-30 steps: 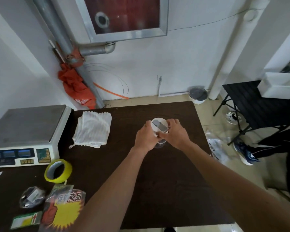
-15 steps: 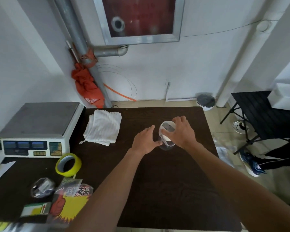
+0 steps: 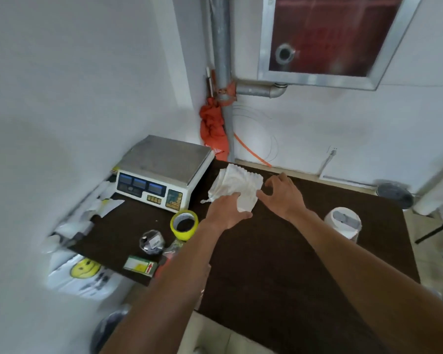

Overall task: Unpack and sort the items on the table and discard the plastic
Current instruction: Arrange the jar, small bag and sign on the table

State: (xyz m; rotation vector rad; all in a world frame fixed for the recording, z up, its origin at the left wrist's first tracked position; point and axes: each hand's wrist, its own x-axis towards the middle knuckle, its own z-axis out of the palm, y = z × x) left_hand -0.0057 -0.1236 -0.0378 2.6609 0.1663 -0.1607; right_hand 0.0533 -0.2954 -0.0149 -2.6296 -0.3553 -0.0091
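On the dark brown table (image 3: 266, 264), at its far left part, lies a folded white cloth (image 3: 237, 183) with fine ribbing, just beside the weighing scale (image 3: 164, 172). Both hands are at this cloth.

The left hand (image 3: 226, 212) lies knuckles up over the cloth's near corner, its fingers covering the edge. I cannot tell whether they pinch the fabric or only rest on it. The right hand (image 3: 283, 198) is at the cloth's right edge with its fingers spread and arched. The thumb tip touches the edge and the hand grips nothing.

A white round tub (image 3: 343, 223) with a grey piece in its top stands upright on the table to the right of the right forearm, apart from both hands.

Near the left hand, just in front of the scale, a roll of yellow tape (image 3: 187, 232) lies flat. Closer to the table's near left corner is a small clear bag of dark parts (image 3: 151, 242) with a white label. Beside it, at the edge, lies a small green and white box (image 3: 140, 266) with a red arrow on it. Loose white papers (image 3: 108, 205) lie to the left of the scale.

Below the table's left edge hangs a white bag with a yellow smiley face (image 3: 85, 269). Behind the table a grey pipe (image 3: 221, 60) runs down the wall with an orange rag (image 3: 212, 131) bunched against it. A red panel in a metal frame (image 3: 330, 34) hangs higher up on the right.
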